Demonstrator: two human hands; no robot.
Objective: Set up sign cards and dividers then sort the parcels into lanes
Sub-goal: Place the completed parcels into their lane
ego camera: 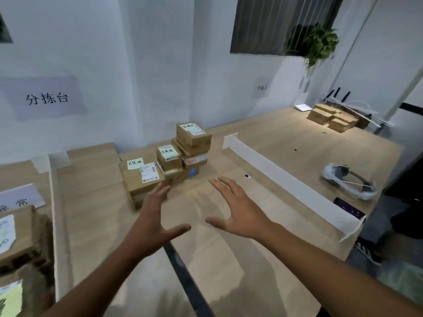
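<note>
A pile of brown cardboard parcels with green sticky notes stands on the wooden table near the wall. My left hand hovers with fingers spread, its fingertips close to the nearest low parcel. Held open above the bare wood to the right of the pile is my right hand, holding nothing. A long white divider runs along the table on the right. Another white divider runs on the left, beside a sign card and a parcel.
More parcels are stacked at the far right corner near white routers. A white headset and a dark phone lie beyond the right divider. A paper sign hangs on the wall. A dark gap splits the tabletops.
</note>
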